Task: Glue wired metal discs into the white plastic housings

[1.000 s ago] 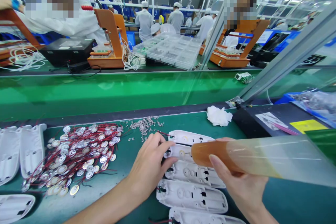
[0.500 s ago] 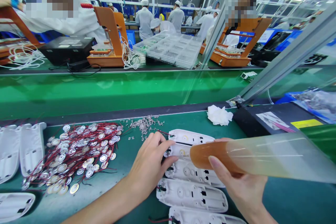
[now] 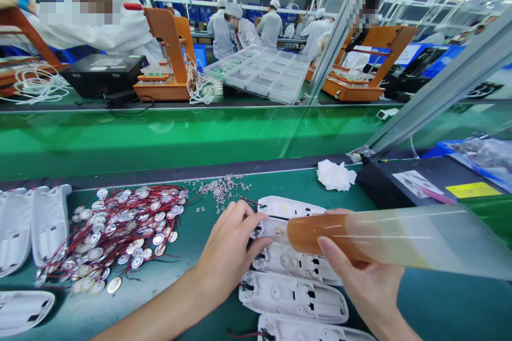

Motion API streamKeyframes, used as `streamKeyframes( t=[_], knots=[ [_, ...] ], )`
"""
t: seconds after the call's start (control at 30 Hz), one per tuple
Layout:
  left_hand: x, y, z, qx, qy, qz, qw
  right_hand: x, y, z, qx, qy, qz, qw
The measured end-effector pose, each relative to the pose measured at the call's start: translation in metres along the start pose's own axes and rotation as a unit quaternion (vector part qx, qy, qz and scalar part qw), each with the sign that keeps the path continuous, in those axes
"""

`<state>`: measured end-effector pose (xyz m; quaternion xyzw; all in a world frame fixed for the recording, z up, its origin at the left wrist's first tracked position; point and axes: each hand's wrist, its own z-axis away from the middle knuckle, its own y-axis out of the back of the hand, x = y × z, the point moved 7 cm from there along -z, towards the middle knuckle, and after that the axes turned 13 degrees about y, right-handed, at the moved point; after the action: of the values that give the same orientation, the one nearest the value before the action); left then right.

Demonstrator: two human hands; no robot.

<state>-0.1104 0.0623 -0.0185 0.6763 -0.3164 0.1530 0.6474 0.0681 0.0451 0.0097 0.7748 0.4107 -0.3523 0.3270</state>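
Note:
My right hand (image 3: pixel 366 277) is wrapped around a long translucent bottle (image 3: pixel 408 234) with amber-brown contents at its near left end. That end hangs over a white plastic shell (image 3: pixel 276 230) in a column of similar shells; the spot beneath it is hidden. My left hand (image 3: pixel 236 234) pinches the left end of this shell between thumb and fingers. Below lie more white shells (image 3: pixel 294 297) with open insides up, some with red and black wires. To the left of my left hand spreads a heap of round metal discs (image 3: pixel 132 234) with red wires.
Small metal parts (image 3: pixel 222 189) are scattered behind my left hand. Crumpled white tissue (image 3: pixel 336 175) lies near a black box (image 3: pixel 416 181) at right. More white shells (image 3: pixel 50 224) stand at far left. Beyond a green belt (image 3: pixel 160 138) are orange fixtures (image 3: pixel 176 58), a clear tray (image 3: pixel 260 72) and co-workers.
The bottle's brown end has shifted slightly left over the shell. A small white item on the green belt has moved right. In the background a person's bent head has come up into view.

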Motion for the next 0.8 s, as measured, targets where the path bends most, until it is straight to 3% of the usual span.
streamKeyframes(
  t=[0.8],
  knots=[
    [0.0007, 0.0, 0.0005, 0.007, 0.0, -0.002, 1.0, 0.0078, 0.0099, -0.0006, 0.035, -0.009, 0.051, 0.998]
  ],
)
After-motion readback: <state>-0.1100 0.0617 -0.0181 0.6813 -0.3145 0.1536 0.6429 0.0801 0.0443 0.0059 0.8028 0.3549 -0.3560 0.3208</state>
